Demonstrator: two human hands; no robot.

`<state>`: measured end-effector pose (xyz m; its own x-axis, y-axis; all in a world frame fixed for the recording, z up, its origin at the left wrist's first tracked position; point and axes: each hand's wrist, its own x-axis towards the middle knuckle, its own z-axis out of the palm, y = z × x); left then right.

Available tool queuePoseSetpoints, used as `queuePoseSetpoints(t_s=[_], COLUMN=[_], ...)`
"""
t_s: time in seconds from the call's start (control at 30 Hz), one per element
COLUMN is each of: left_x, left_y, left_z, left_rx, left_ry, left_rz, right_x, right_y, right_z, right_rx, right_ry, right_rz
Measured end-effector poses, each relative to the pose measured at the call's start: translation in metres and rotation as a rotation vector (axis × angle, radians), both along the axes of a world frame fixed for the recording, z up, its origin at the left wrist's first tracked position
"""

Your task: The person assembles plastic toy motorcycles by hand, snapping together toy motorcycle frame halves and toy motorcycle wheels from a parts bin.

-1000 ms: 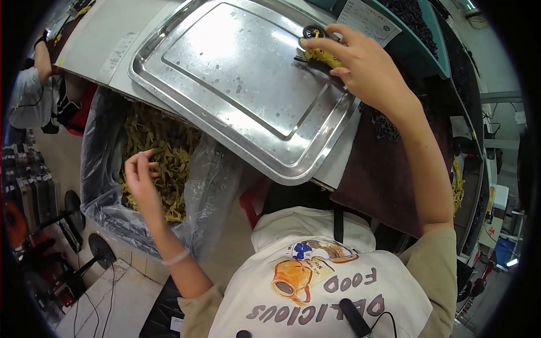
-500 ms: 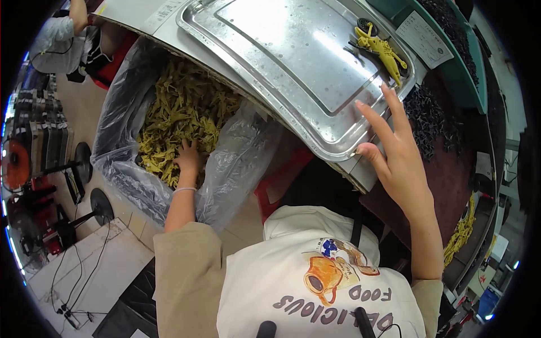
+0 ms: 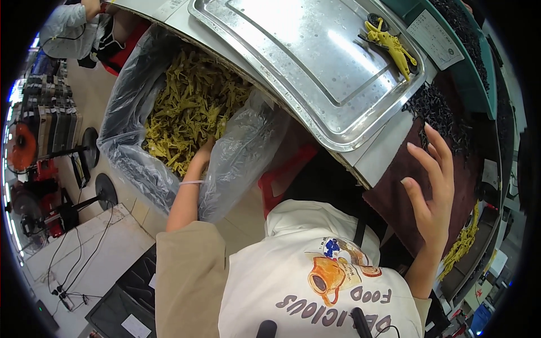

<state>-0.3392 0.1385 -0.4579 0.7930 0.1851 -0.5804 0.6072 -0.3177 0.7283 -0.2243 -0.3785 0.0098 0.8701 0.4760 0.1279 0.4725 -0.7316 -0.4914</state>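
My left hand (image 3: 207,152) reaches into a large plastic-lined box full of yellow plastic pieces (image 3: 189,101). Its fingers are hidden among them, by the right side of the heap near the clear liner (image 3: 242,152). Over a dark maroon cloth (image 3: 394,186), my right hand (image 3: 434,197) is raised with its fingers apart and nothing in it. On the metal tray (image 3: 282,62), close to its right rim, lies a yellow plastic piece with a black wheel-like part (image 3: 391,48). Small black pieces (image 3: 445,121) are heaped on the cloth beyond my right hand.
A teal bin (image 3: 484,96) of black pieces stands at the upper right, a printed paper sheet (image 3: 434,39) against it. More yellow pieces (image 3: 462,242) lie far right. A red stool (image 3: 276,180) is under the table edge. Another person (image 3: 70,34) sits at upper left.
My right hand has drawn back from the tray's corner, toward the right and nearer me. My left hand has shifted right in the yellow heap, its fingers now out of sight.
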Motion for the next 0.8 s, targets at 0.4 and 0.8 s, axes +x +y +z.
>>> queuePoseSetpoints(t_s=[0.4,0.8], left_x=[0.055,0.069], left_y=[-0.087,-0.241], left_z=[0.366,0.416], left_rx=[-0.38,-0.93], left_ry=[-0.453,-0.319], left_rz=[0.411,-0.656], right_x=[-0.016,-0.056], right_y=[-0.034,0.011], right_z=[0.011,0.002], right_rx=[0.158,0.321], right_ry=[0.046,0.322], right_rz=[-0.062,0.168])
